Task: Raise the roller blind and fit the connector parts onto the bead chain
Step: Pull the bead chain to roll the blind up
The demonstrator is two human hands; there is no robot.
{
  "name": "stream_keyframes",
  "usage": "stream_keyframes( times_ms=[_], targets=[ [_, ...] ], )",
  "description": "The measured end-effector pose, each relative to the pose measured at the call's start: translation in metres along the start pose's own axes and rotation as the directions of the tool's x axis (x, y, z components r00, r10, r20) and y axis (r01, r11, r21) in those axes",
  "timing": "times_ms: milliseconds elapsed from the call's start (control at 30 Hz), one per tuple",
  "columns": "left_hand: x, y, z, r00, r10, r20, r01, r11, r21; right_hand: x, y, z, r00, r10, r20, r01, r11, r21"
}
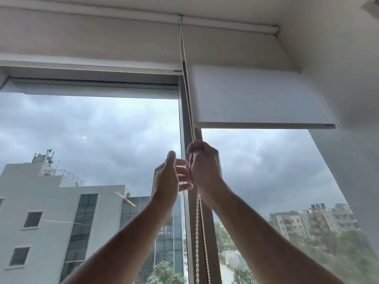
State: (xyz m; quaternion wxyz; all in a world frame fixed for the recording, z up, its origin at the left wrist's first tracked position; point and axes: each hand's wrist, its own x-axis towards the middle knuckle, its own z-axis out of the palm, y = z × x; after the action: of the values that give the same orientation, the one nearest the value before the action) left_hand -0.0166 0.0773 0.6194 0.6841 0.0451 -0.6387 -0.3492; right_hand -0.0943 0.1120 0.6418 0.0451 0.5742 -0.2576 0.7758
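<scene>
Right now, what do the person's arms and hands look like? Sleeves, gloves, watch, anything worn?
Both forearms are bare up to the frame's edge: no sleeves in view. The left hand and right hand wear no gloves. No watch, bracelet or strap shows on either wrist, and no rings can be made out, though several fingers are partly hidden.

Tall windows under a heavy grey sky.
A window post point(185, 111) stood at the centre, with a white wall point(338, 58) at 2 o'clock and the ceiling point(246, 7) at 12. Outside, a pale office building point(41, 201) rose at 8 o'clock; flats point(311, 220) and trees point(348, 253) lay at 4 under dark clouds point(92, 124).
</scene>
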Motion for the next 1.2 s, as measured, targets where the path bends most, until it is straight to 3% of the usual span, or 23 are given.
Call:
stream_keyframes(
  times_ms=[200, 333, 433, 600, 733, 867, 1067, 1200],
  targets=[
    [0.028, 0.039, 0.012, 0.994, 0.106, 0.015, -0.107, 0.98, 0.165, -0.028, 0.017, -0.005, 0.994, -0.102, 0.029, 0.102, 0.995, 0.022],
    [0.032, 0.062, 0.033, 0.996, -0.006, 0.089, -0.002, 0.996, 0.085, -0.037, 0.023, -0.003, 0.988, -0.157, -0.001, 0.157, 0.987, -0.035],
    [0.032, 0.065, 0.047, 0.998, -0.036, 0.044, 0.033, 0.996, 0.083, -0.045, 0.028, -0.004, 0.983, -0.184, 0.016, 0.185, 0.982, -0.025],
    [0.022, 0.049, 0.049, 0.992, 0.117, -0.044, -0.101, 0.958, 0.267, -0.052, 0.038, -0.019, 0.96, -0.252, 0.12, 0.264, 0.959, -0.101],
    [0.012, 0.041, 0.044, 0.973, 0.212, -0.092, -0.171, 0.929, 0.328, -0.048, 0.042, -0.032, 0.969, -0.083, 0.233, 0.09, 0.996, -0.022],
    [0.007, 0.037, 0.038, 0.969, 0.228, -0.092, -0.192, 0.936, 0.296, -0.03, 0.041, -0.042, 0.988, 0.054, 0.143, -0.064, 0.996, 0.069],
    [-0.006, 0.017, 0.032, 0.97, 0.229, -0.088, -0.2, 0.946, 0.254, -0.007, 0.024, -0.037, 0.991, 0.048, 0.128, -0.047, 0.999, -0.008],
    [-0.019, -0.006, 0.031, 0.961, 0.264, -0.084, -0.231, 0.932, 0.279, 0.005, 0.002, -0.023, 0.973, 0.132, 0.19, -0.15, 0.985, 0.086]
  ],
)
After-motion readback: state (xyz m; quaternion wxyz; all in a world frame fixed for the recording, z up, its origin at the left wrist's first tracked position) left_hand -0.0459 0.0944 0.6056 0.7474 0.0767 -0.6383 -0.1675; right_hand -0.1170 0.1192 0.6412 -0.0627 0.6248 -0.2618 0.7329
